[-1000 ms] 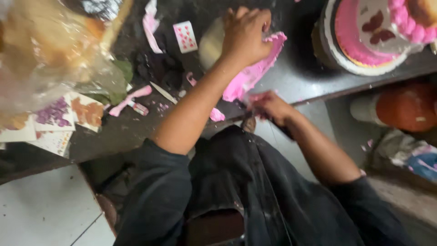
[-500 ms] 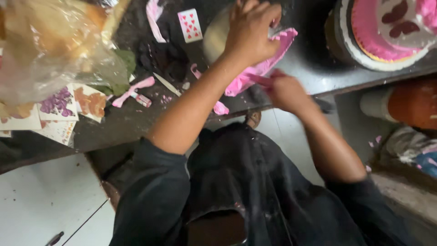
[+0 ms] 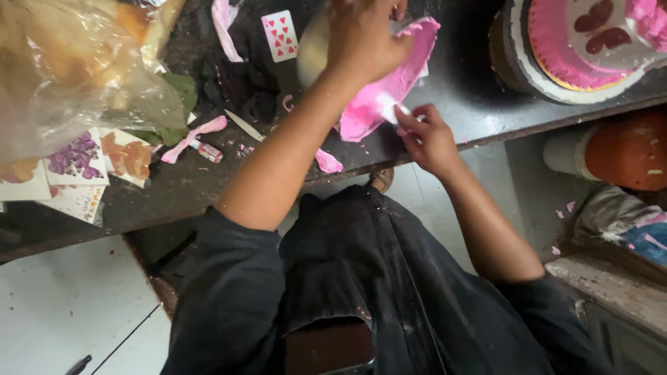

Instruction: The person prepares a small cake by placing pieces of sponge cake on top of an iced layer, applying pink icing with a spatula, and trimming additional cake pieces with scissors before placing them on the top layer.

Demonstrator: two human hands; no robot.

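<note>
My left hand (image 3: 363,40) reaches across the dark counter (image 3: 458,104) and grips a cream-coloured rounded object (image 3: 313,48) together with the top of a pink-smeared plastic sheet (image 3: 389,83). My right hand (image 3: 425,135) is at the counter's front edge and pinches the lower edge of that pink sheet, with a small white piece (image 3: 385,113) at its fingertips. What the cream object is stays unclear, as my left hand covers most of it.
A pink-topped round cake (image 3: 577,48) with dark red shapes stands at the right on the counter. A playing card (image 3: 280,35), pink icing scraps (image 3: 191,135), printed picture sheets (image 3: 76,163) and a crumpled plastic bag (image 3: 69,69) lie to the left. An orange-topped container (image 3: 625,149) sits below the counter.
My right hand rose from the counter's front edge to the pink sheet and took hold of its lower edge. My left hand stayed on the cream object.
</note>
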